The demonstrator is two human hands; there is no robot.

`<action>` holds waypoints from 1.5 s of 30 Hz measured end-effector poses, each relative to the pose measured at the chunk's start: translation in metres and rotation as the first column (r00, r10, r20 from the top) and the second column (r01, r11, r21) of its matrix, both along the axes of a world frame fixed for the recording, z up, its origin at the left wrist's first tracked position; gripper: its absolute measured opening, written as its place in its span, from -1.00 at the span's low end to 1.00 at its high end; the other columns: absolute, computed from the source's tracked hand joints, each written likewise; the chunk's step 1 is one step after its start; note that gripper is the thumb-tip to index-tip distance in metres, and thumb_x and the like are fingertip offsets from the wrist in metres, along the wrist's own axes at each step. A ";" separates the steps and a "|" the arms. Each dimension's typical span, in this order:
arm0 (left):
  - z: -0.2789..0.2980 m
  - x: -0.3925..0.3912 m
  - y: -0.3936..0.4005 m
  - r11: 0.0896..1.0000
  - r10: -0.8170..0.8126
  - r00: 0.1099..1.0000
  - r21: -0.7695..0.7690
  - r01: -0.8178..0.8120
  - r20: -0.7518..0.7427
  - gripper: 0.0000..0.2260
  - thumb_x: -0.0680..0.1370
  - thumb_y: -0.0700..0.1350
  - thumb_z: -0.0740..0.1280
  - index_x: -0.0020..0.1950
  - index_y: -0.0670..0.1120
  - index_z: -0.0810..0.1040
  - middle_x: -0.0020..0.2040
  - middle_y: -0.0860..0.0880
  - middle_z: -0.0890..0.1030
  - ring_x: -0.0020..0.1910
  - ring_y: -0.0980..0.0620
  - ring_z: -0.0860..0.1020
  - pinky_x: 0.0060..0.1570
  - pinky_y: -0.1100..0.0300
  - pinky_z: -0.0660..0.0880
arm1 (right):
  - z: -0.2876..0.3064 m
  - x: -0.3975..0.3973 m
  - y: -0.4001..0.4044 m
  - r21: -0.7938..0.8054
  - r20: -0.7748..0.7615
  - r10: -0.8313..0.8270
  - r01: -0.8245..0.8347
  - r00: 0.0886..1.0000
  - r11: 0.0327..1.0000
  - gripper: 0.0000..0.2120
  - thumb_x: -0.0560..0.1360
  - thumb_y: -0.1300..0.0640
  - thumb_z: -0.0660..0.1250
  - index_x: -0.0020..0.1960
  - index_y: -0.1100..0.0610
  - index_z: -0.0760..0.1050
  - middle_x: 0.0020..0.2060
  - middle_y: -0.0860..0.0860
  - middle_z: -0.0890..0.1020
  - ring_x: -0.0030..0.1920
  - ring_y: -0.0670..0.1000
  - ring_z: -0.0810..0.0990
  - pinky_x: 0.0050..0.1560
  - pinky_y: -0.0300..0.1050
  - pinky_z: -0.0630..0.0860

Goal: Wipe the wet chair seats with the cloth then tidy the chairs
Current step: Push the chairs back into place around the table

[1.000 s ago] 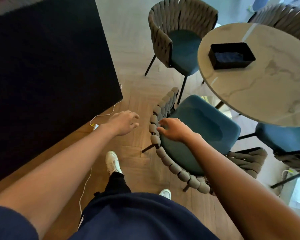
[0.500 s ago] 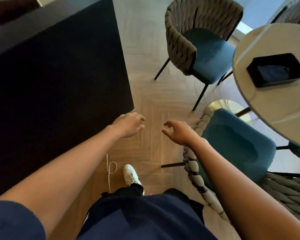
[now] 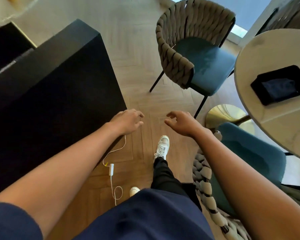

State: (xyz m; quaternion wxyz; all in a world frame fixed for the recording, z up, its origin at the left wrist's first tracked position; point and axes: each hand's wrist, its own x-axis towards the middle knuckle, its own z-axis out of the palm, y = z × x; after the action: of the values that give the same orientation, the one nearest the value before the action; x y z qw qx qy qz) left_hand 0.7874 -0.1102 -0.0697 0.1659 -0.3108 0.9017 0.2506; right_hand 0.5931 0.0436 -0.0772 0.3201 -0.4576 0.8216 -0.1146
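A chair with a woven grey back and teal seat [image 3: 208, 66] stands ahead on the floor, turned toward the round marble table [image 3: 275, 122]. A second teal-seated chair [image 3: 253, 153] sits at my right, partly under the table, its braided back beside my right forearm. A dark blue cloth [image 3: 278, 89] lies folded in a black tray [image 3: 257, 84] on the table. My left hand [image 3: 128, 121] and my right hand [image 3: 180, 122] hover over the bare floor with fingers loosely apart, holding nothing and touching neither chair.
A large black cabinet [image 3: 50, 94] fills the left side. A white cable with a plug adapter [image 3: 111, 169] trails on the wooden floor by my feet. The table's gold base [image 3: 223, 115] shows between the chairs. Another woven chair back [image 3: 291, 16] stands behind the table.
My right hand has let go of the near chair's braided back. I have stepped forward and turned left, so the far chair looks closer and both hands now hang over the floor.
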 end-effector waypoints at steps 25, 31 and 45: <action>-0.016 -0.340 -0.303 0.998 -0.066 0.998 -0.003 0.066 -0.011 -0.66 0.62 0.11 0.27 0.39 0.08 0.47 0.41 -0.02 0.48 0.36 -0.12 0.46 0.31 -0.06 0.41 | 0.010 -0.289 -0.274 0.123 0.022 -0.016 0.014 1.000 0.992 -0.72 0.57 -0.12 0.30 0.23 -0.06 0.53 0.09 0.00 0.62 -0.01 0.05 0.61 0.04 0.13 0.63; -0.026 -0.406 -0.398 0.993 -0.115 0.992 0.004 0.116 -0.056 -0.67 0.62 0.06 0.30 0.36 0.02 0.50 0.32 -0.07 0.54 0.26 -0.12 0.52 0.20 -0.10 0.49 | 0.011 -0.329 -0.354 0.117 -0.001 -0.092 0.092 0.996 0.989 -0.62 0.59 -0.15 0.27 0.36 -0.05 0.48 0.24 0.01 0.59 0.17 0.09 0.58 0.14 0.10 0.59; -0.045 -0.531 -0.556 0.939 -0.340 0.939 0.071 0.337 0.042 -0.64 0.63 0.10 0.27 0.42 0.08 0.44 0.32 -0.02 0.56 0.25 -0.06 0.53 0.20 -0.06 0.51 | -0.016 -0.383 -0.491 0.138 0.094 -0.269 0.255 0.959 0.957 -0.69 0.60 -0.12 0.30 0.29 -0.04 0.51 0.16 0.02 0.62 0.12 0.07 0.59 0.15 0.08 0.58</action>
State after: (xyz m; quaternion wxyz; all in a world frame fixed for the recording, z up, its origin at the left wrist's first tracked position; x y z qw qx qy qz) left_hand 0.2560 -0.6665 -0.1146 0.2403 -0.1522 0.9287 0.2381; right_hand 0.2105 -0.4479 -0.0932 0.3756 -0.3167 0.8612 -0.1301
